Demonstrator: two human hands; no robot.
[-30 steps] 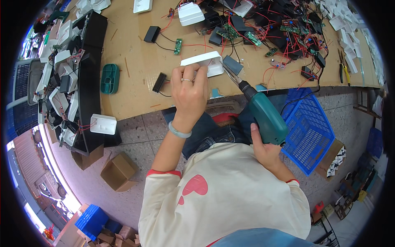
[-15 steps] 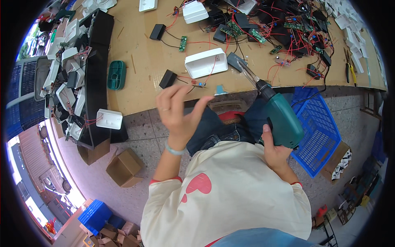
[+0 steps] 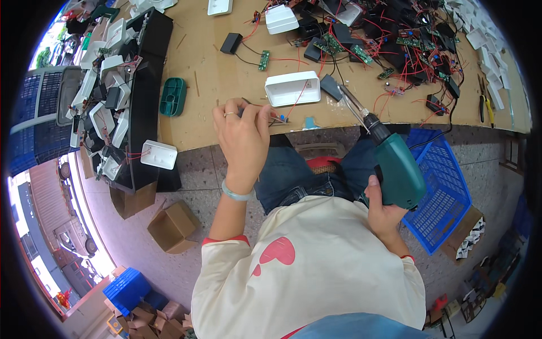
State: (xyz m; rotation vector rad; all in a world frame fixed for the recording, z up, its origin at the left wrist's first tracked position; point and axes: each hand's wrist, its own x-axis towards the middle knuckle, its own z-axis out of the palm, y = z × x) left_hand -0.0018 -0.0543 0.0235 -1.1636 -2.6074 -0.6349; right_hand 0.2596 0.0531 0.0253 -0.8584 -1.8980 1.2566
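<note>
My left hand [image 3: 244,138] is over the table's front edge, fingers and thumb bent around a small black box [image 3: 241,113] that they mostly hide. Just beside the thumb lies a small circuit board with red wires [image 3: 280,118]. My right hand [image 3: 385,210] grips the handle of a green electric screwdriver [image 3: 400,175]. Its long metal tip slants up to the left, reaching over the table edge close to a flat dark grey piece [image 3: 331,87]. Between the two hands, on the table, an open white plastic case [image 3: 292,89] has a red wire across it.
Black boxes, red wires and green boards form a tangled heap [image 3: 389,45] at the back right. A green divided tray [image 3: 173,97] stands left, beside a black bin [image 3: 148,51] of white cases. Pliers [image 3: 485,104] lie far right; a blue crate [image 3: 437,192] stands below the table.
My left hand has gone from raised with fingers spread to curled around the black box. The screwdriver stays in my right hand, and the whole view has shifted slightly.
</note>
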